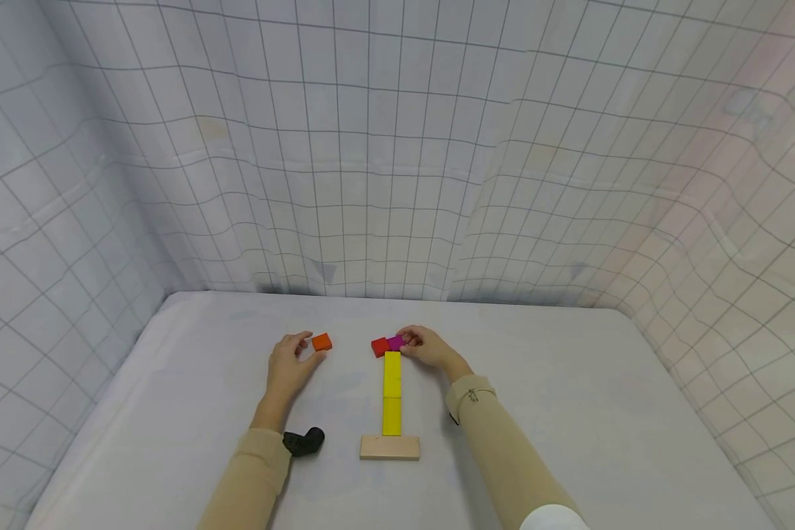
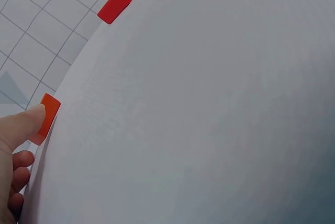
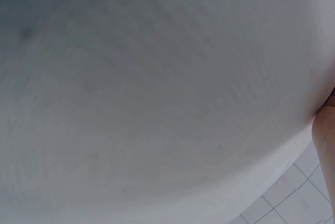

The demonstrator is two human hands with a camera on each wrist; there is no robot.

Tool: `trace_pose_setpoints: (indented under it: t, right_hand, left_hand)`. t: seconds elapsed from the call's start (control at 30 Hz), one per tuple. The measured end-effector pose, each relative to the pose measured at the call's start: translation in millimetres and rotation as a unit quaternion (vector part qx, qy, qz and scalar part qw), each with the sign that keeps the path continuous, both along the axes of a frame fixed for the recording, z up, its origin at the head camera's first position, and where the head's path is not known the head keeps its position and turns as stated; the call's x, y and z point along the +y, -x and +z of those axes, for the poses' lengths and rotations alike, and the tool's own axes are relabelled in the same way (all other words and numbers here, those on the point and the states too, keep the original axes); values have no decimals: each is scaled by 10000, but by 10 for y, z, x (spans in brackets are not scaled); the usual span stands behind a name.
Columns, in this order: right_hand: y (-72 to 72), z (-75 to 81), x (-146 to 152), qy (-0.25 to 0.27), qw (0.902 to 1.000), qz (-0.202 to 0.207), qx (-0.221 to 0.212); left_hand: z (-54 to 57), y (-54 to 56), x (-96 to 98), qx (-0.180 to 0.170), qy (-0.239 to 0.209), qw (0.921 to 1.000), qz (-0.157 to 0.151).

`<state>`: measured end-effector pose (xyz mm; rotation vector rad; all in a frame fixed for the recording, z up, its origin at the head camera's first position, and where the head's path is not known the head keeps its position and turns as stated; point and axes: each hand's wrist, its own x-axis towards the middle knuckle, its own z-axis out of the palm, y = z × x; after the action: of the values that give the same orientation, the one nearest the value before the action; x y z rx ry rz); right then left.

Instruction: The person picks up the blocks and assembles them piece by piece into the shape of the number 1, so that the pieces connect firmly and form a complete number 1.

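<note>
My left hand [image 1: 288,364] is beside an orange block [image 1: 321,341], thumb and fingers spread at its near and left sides. In the left wrist view, the thumb [image 2: 23,125] overlaps the orange block [image 2: 49,113]. With thumb and fingertips, my right hand [image 1: 429,348] pinches a purple block [image 1: 395,343] at its right end. A red block [image 1: 380,347] lies against the purple one's left side. Both lie at the far end of a column of yellow blocks [image 1: 392,375]. Only a sliver of the right hand [image 3: 325,140] shows in the right wrist view.
A plain wooden block [image 1: 389,447] lies crosswise at the near end of the yellow column. A black curved device [image 1: 305,442] sits by the left cuff. White cloth covers the table [image 1: 536,353], and gridded curtains [image 1: 397,147] hang behind and at both sides.
</note>
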<state>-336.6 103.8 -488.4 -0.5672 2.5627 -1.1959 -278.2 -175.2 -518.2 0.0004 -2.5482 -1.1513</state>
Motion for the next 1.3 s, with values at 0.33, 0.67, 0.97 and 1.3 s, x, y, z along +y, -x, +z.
trace_pose_setpoints:
  t: [0.33, 0.67, 0.97, 1.3]
  right_hand:
    - [2, -8, -5, -50, 10000, -15, 33]
    - [7, -12, -3, -19, 10000, -68, -3]
    - [-4, -3, 0, 52, 10000, -9, -22]
    - [5, -10, -8, 0, 10000, -57, -44]
  left_hand:
    - [-22, -17, 3, -132, 337, 9993, 56]
    - [-17, -13, 27, -112, 526, 9984, 188]
    - [-26, -12, 26, -118, 486, 9985, 220]
    - [-24, -14, 38, 83, 76, 9997, 230]
